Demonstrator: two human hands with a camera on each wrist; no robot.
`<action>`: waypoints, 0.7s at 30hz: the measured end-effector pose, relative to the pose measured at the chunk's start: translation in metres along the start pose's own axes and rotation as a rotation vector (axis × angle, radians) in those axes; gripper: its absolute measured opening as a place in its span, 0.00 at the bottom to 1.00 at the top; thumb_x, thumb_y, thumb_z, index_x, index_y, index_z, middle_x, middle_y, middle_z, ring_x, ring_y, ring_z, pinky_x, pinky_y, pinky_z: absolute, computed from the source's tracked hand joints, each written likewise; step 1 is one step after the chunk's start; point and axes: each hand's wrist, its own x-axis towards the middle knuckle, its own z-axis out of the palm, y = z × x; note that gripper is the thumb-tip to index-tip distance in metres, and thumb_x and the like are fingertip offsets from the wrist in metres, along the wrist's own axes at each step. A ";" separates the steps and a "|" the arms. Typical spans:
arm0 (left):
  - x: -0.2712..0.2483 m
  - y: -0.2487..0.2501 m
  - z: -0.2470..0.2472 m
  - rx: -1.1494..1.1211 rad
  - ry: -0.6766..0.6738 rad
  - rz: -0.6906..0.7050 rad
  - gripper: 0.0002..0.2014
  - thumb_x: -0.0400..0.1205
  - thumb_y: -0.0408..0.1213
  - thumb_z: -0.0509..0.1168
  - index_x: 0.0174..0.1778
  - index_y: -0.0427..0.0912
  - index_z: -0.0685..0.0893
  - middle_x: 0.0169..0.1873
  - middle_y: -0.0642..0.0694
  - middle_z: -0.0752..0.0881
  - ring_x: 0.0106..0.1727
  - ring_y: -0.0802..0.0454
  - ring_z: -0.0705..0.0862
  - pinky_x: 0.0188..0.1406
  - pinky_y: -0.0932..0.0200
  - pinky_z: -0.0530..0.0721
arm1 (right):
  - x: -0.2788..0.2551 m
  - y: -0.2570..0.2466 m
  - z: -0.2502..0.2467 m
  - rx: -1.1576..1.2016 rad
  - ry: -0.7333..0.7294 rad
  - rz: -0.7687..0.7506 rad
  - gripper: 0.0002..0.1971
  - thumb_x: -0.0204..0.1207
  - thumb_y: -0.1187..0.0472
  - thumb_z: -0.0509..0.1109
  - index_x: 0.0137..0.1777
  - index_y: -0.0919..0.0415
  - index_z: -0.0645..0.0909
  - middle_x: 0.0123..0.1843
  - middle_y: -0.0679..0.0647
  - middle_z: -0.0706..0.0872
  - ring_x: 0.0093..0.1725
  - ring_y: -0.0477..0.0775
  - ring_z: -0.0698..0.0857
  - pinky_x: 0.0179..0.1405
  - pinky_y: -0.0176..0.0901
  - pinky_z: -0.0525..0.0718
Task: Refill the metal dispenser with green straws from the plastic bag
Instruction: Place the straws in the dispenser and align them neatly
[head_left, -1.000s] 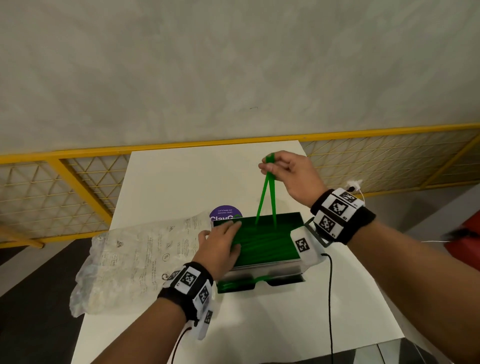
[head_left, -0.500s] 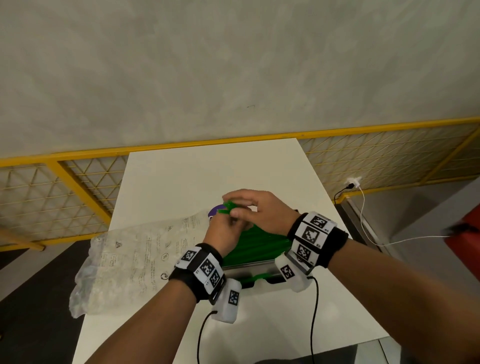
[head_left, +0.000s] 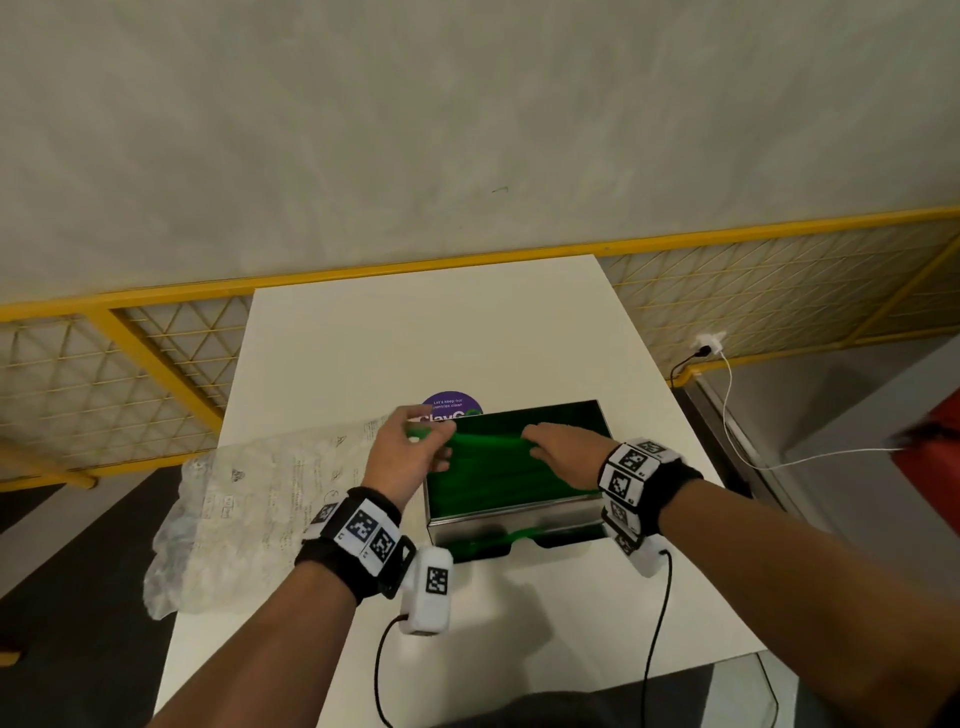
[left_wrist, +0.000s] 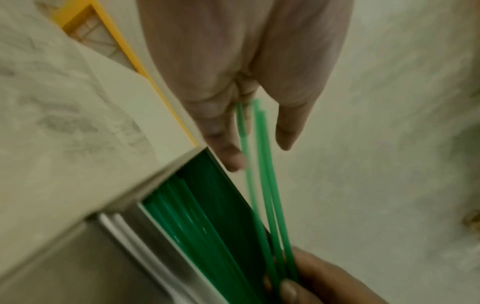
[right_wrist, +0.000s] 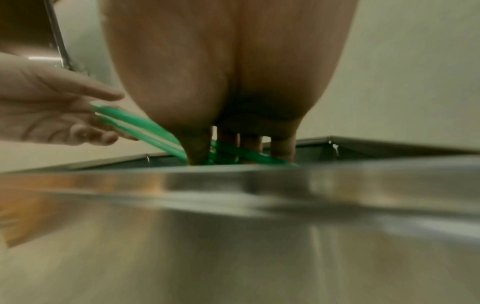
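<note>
The open metal dispenser (head_left: 519, 512) stands on the white table, filled with green straws (head_left: 514, 467). A few loose green straws (left_wrist: 262, 174) lie slanted across its top. My left hand (head_left: 431, 441) pinches their left ends above the box's left rim. My right hand (head_left: 535, 447) reaches into the box with fingertips pointing down, the same straws (right_wrist: 140, 127) passing between its thumb and fingers. The clear plastic bag (head_left: 260, 499) lies flat left of the dispenser, partly over the table's edge.
A purple round sticker (head_left: 451, 405) shows on the table just behind my left hand. A yellow mesh railing (head_left: 156, 353) runs behind the table against a grey wall. A white charger and cable (head_left: 711, 345) hang at the right. Wrist cables trail toward the front edge.
My right hand came down from holding straws upright above the box and moved right along them. My left hand took their left ends. The straws now lie low across the dispenser.
</note>
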 end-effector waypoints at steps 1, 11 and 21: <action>0.001 -0.001 -0.005 0.132 0.053 0.051 0.14 0.78 0.38 0.71 0.58 0.44 0.77 0.46 0.46 0.84 0.38 0.51 0.85 0.37 0.57 0.86 | 0.000 0.003 0.002 -0.045 -0.011 0.016 0.14 0.86 0.64 0.53 0.67 0.66 0.70 0.58 0.65 0.78 0.48 0.60 0.78 0.49 0.51 0.74; -0.028 -0.039 0.003 1.360 -0.379 0.391 0.17 0.86 0.37 0.52 0.67 0.42 0.79 0.64 0.45 0.83 0.78 0.48 0.67 0.81 0.40 0.43 | -0.014 0.021 0.009 -0.134 -0.104 0.064 0.30 0.80 0.59 0.62 0.81 0.52 0.59 0.78 0.59 0.66 0.75 0.62 0.69 0.73 0.56 0.72; -0.016 -0.008 0.018 1.162 -0.421 0.448 0.26 0.80 0.39 0.65 0.75 0.45 0.70 0.67 0.44 0.75 0.69 0.45 0.74 0.69 0.53 0.73 | -0.016 0.012 0.003 -0.013 -0.012 0.030 0.32 0.74 0.55 0.71 0.78 0.50 0.66 0.68 0.57 0.73 0.66 0.59 0.77 0.66 0.51 0.78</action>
